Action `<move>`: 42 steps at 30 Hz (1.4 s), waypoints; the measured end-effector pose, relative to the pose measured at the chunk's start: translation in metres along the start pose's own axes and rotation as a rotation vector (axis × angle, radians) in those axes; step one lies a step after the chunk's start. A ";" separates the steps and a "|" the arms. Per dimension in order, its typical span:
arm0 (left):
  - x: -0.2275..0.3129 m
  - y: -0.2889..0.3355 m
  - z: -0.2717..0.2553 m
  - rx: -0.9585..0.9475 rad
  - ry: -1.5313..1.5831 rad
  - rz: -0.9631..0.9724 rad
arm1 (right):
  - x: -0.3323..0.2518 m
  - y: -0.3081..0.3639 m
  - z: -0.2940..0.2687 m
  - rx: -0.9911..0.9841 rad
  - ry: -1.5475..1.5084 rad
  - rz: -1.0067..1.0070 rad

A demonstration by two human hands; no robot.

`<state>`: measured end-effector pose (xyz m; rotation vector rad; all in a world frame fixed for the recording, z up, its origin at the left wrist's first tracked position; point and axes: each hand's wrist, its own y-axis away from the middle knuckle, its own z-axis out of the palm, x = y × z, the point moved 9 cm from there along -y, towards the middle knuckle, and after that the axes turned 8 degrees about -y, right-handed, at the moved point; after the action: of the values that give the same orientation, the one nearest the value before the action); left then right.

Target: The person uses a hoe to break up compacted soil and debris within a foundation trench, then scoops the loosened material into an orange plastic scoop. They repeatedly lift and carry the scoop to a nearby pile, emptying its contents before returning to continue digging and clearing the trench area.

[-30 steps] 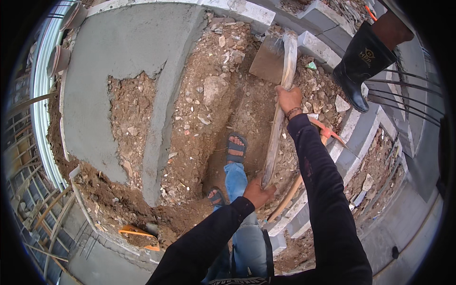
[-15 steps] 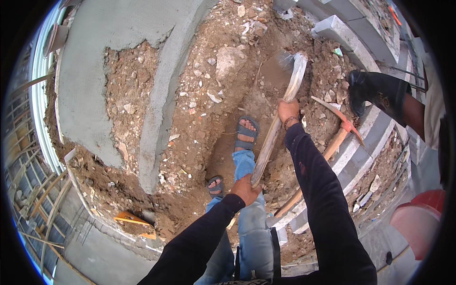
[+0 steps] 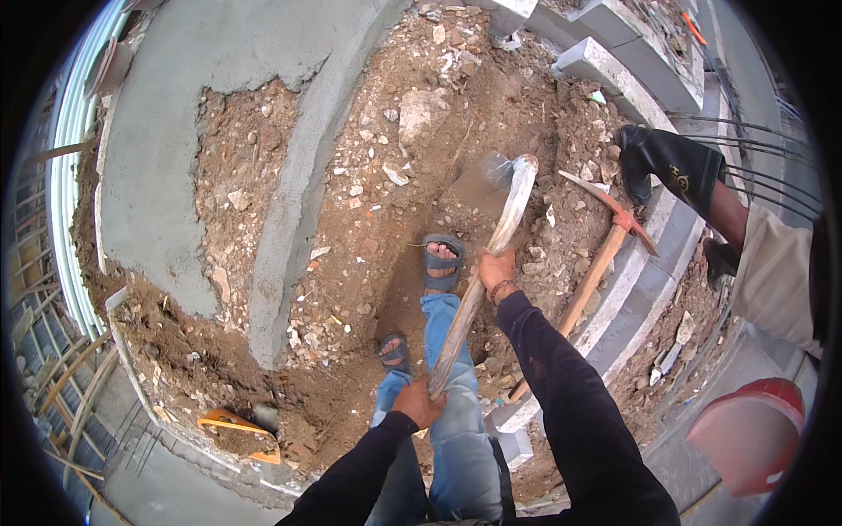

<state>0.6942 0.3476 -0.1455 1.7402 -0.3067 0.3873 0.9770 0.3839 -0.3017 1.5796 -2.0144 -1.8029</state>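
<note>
I grip a hoe by its long, weathered wooden handle. Near its lower end, beside my knee, my left hand is wrapped round it, while my right hand closes round it about midway. The hoe's blade, soil-covered with a shiny patch, rests at the far end in the brown earth of the trench, where I stand in sandals. To the right of my right hand, a pickaxe with an orange-red head and wooden handle leans on the rubble and blocks.
Grey concrete borders the left side. Concrete blocks curve along the right, where a person in black boots stands near protruding steel bars. A red bucket is lower right; an orange-yellow tool lies lower left.
The hoe has come back toward me and slightly left, with both hands still round it. Its blade sits lower in the view. On the right, more of the other person shows.
</note>
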 end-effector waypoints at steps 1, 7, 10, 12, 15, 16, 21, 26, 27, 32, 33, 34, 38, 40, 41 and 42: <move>-0.003 -0.001 0.002 0.007 -0.008 -0.015 | -0.019 0.008 0.008 -0.035 0.029 0.016; 0.031 -0.070 -0.058 0.072 0.113 0.051 | -0.084 -0.056 -0.003 0.107 0.195 -0.256; 0.089 -0.132 -0.094 0.122 0.083 0.091 | -0.166 -0.115 -0.004 0.116 0.144 -0.326; 0.126 -0.174 -0.112 0.195 0.057 0.171 | -0.218 -0.148 0.005 0.040 0.055 -0.327; 0.160 -0.213 -0.125 0.141 0.147 0.173 | -0.263 -0.173 0.017 -0.029 0.078 -0.276; 0.171 -0.217 -0.125 0.086 0.195 0.166 | -0.263 -0.186 0.010 0.034 0.164 -0.328; 0.131 -0.164 -0.100 0.067 0.089 0.025 | -0.188 -0.162 0.004 0.122 0.260 -0.236; 0.095 -0.091 -0.048 0.018 0.008 -0.156 | -0.096 -0.105 -0.011 0.158 0.372 -0.384; 0.100 -0.080 -0.044 0.006 0.057 -0.161 | -0.089 -0.101 -0.011 0.093 0.288 -0.321; 0.099 -0.063 -0.028 0.058 0.132 -0.097 | -0.088 -0.094 -0.010 0.005 0.118 -0.308; 0.089 -0.073 -0.030 0.103 0.105 -0.066 | -0.100 -0.091 -0.009 0.014 0.099 -0.345; 0.083 -0.088 -0.036 0.149 0.080 -0.034 | -0.112 -0.088 -0.008 0.023 0.077 -0.385; 0.104 -0.138 -0.082 0.140 0.188 0.026 | -0.183 -0.099 0.016 -0.098 -0.094 -0.085; 0.115 -0.147 -0.075 0.163 0.146 0.056 | -0.165 -0.139 0.006 -0.005 0.060 -0.180; 0.121 -0.146 -0.074 0.180 0.122 0.079 | -0.148 -0.154 -0.001 0.044 0.147 -0.232; 0.116 -0.140 -0.072 0.175 0.104 0.056 | -0.144 -0.139 0.006 0.038 0.173 -0.207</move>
<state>0.8500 0.4468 -0.2086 1.8776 -0.2528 0.5576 1.1340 0.5069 -0.3248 1.9458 -1.8819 -1.6274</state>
